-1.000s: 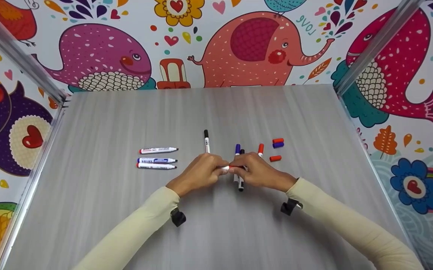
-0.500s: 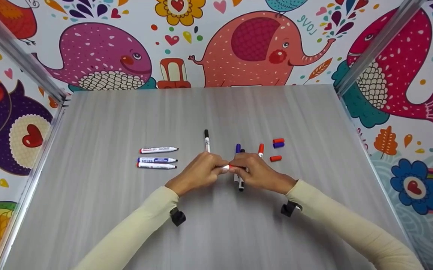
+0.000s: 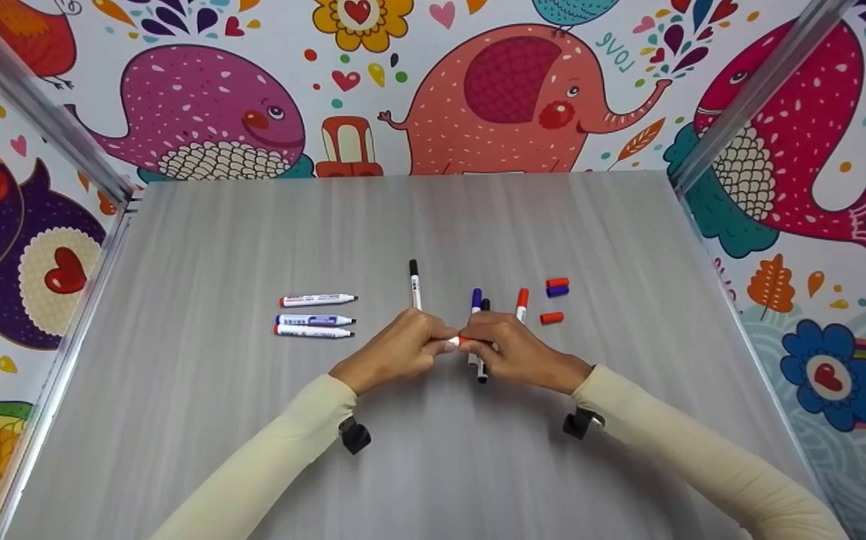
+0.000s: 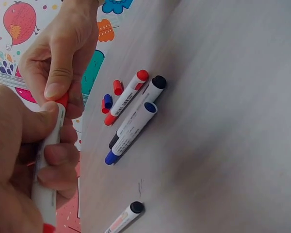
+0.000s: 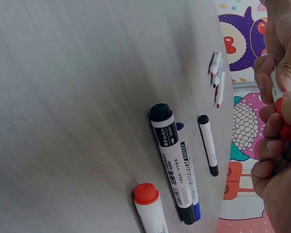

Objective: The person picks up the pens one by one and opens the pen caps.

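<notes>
Both hands meet over the middle of the table around one white marker with red ends. My left hand (image 3: 399, 346) grips the marker's white barrel (image 4: 47, 170), its fingers curled round it in the left wrist view. The right hand (image 3: 522, 349) pinches the red cap (image 4: 63, 100) between thumb and fingers. Cap and barrel meet end to end; the fingers hide most of the joint. Beneath the right hand lie a capped blue marker (image 3: 476, 300) and a black marker (image 5: 172, 160), side by side. A red marker (image 3: 523, 298) lies just right of them.
Three uncapped markers, one of them blue (image 3: 315, 321), lie at the left with dark tips pointing right. A black marker (image 3: 415, 283) lies beyond the left hand. Loose caps, two red (image 3: 552, 318) and one blue (image 3: 557, 291), lie at the right. Patterned panels enclose the table (image 3: 253, 240).
Both hands keep their hold on the marker and its cap. The right hand has shifted slightly down, and more of the red cap shows between the hands.
</notes>
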Action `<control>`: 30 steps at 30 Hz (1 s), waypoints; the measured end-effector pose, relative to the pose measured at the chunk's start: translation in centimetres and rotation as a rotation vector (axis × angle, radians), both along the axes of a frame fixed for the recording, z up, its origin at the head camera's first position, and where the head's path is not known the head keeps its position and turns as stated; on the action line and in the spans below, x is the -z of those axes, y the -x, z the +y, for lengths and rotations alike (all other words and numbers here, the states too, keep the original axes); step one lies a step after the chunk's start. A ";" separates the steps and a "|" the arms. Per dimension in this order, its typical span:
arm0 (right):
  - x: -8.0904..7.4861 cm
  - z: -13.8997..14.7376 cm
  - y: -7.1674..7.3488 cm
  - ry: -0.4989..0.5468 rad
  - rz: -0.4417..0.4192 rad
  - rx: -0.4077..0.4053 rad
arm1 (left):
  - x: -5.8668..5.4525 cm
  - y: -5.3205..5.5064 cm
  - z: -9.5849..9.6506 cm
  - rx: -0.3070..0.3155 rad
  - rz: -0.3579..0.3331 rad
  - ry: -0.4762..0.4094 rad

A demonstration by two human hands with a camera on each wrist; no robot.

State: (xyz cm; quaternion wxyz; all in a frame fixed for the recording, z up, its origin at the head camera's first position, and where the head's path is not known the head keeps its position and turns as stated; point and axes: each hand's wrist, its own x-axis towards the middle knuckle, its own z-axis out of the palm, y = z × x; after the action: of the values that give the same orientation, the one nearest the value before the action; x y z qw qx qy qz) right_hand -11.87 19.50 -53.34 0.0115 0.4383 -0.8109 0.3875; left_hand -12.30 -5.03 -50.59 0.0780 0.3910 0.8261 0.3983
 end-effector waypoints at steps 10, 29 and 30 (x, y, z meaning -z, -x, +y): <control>0.1 0.2 -0.4 -0.007 0.012 -0.013 | 0.0 0.4 -0.1 0.064 -0.027 -0.009; 0.6 0.2 -0.7 -0.019 0.046 -0.047 | 0.3 0.1 -0.7 0.086 -0.176 -0.020; 0.6 0.2 -0.8 -0.021 0.045 -0.047 | 0.3 0.1 -0.7 0.086 -0.179 -0.020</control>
State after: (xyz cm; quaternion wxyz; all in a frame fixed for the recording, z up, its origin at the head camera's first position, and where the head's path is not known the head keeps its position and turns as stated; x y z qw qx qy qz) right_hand -11.09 19.71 -53.96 0.0160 0.4659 -0.8040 0.3692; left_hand -12.37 -5.72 -50.91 0.1649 0.3898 0.7942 0.4360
